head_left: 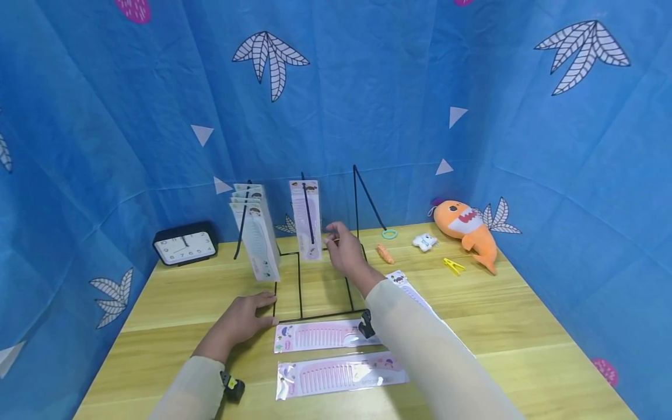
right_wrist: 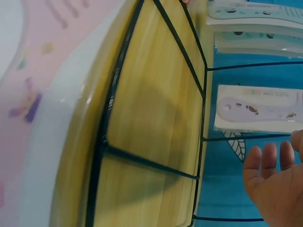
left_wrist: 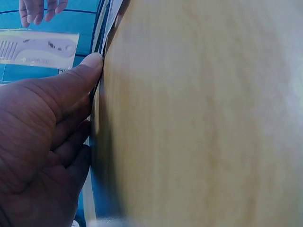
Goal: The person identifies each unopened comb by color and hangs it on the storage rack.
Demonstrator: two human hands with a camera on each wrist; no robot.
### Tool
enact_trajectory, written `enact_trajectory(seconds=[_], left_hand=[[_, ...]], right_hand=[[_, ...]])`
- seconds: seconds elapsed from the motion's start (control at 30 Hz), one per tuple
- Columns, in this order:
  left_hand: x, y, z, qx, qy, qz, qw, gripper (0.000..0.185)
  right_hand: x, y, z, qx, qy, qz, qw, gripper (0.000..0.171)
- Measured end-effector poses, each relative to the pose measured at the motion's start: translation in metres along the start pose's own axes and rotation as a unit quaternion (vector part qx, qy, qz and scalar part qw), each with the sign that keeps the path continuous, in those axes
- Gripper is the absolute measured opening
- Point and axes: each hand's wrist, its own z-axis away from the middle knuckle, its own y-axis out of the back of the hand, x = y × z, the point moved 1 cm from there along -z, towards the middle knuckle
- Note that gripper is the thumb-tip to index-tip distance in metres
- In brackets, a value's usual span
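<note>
A black wire display rack (head_left: 301, 286) stands on the wooden table. My left hand (head_left: 242, 318) rests at the rack's front left corner, thumb and fingers touching the base wire; the thumb (left_wrist: 80, 78) shows against it in the left wrist view. From the middle hook hangs a packaged purple comb (head_left: 307, 219). Just right of that comb is my right hand (head_left: 343, 251), fingers loosely bent and apart from the package, as the right wrist view also shows. Several packaged green combs (head_left: 255, 239) hang from the left hook. The right hook (head_left: 370, 198) holds no comb.
Packaged pink combs (head_left: 325, 376) lie in front of the rack; another package (head_left: 406, 289) lies partly under the right sleeve. A clock (head_left: 185, 245) stands at left. At right are an orange plush shark (head_left: 464, 227), a white star-like trinket (head_left: 424, 242), a yellow clip (head_left: 453, 266) and a teal ring (head_left: 389, 234).
</note>
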Motion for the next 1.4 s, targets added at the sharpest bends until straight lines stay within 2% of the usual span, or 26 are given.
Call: enact_trajectory(seconds=[0.2, 0.3, 0.4, 0.53, 0.7, 0.87, 1.0, 1.17, 1.4], left_hand=[[-0.001, 0.000, 0.002, -0.003, 0.005, -0.003, 1.0000, 0.059], [-0.002, 0.000, 0.002, -0.002, 0.005, -0.002, 1.0000, 0.058], [-0.002, 0.000, 0.002, -0.002, 0.003, 0.001, 1.0000, 0.058], [-0.002, -0.001, 0.002, -0.001, 0.001, 0.004, 1.0000, 0.058], [-0.002, -0.002, 0.001, 0.001, -0.007, 0.007, 1.0000, 0.057], [0.001, -0.001, 0.001, 0.001, -0.007, 0.012, 0.9999, 0.057], [0.003, -0.001, 0.002, -0.001, -0.005, 0.014, 0.9999, 0.057], [0.003, 0.001, 0.003, -0.001, -0.009, 0.011, 0.9999, 0.056], [0.003, 0.002, 0.002, -0.001, 0.000, 0.009, 1.0000, 0.058]], right_hand=[[0.008, 0.008, 0.014, -0.010, 0.043, 0.002, 0.999, 0.040], [0.011, 0.017, 0.026, -0.021, 0.067, 0.011, 0.997, 0.041], [0.015, 0.030, 0.041, -0.040, 0.072, 0.032, 0.996, 0.044], [0.025, 0.052, 0.064, -0.061, 0.058, 0.058, 0.995, 0.049], [0.048, 0.086, 0.095, -0.060, 0.037, 0.116, 0.991, 0.055], [0.078, 0.121, 0.126, -0.067, 0.010, 0.204, 0.977, 0.063], [0.097, 0.142, 0.149, -0.079, -0.026, 0.251, 0.964, 0.073], [0.109, 0.155, 0.170, -0.092, -0.070, 0.274, 0.955, 0.086], [0.113, 0.157, 0.180, -0.098, -0.075, 0.300, 0.946, 0.088]])
